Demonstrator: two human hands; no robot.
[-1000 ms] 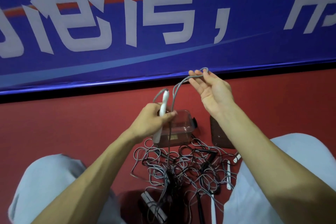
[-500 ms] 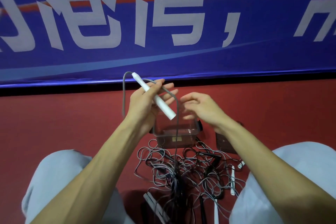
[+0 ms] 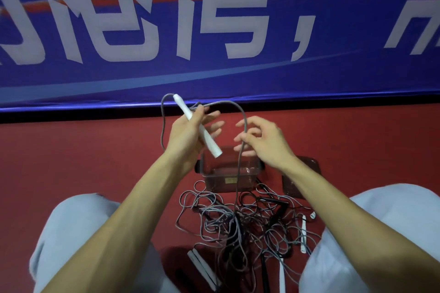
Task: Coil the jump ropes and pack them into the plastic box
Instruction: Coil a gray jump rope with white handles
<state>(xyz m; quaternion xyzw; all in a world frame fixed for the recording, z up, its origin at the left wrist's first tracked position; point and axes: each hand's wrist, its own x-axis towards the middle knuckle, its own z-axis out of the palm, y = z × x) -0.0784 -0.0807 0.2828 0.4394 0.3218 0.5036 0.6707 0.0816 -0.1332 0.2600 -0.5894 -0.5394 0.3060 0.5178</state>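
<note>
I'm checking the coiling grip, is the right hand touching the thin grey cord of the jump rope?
Touching. The head view shows the thin grey cord passing between the right hand's curled fingers, no gap visible.

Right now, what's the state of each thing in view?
left hand, grips the white handle.
right hand, pinches the grey rope.
white handle, tilted above the plastic box.
grey rope, looped between the hands, trailing into the rope pile.
plastic box, open, looks empty.
lid, off, right of the box.
rope pile, tangled on the floor.
</note>
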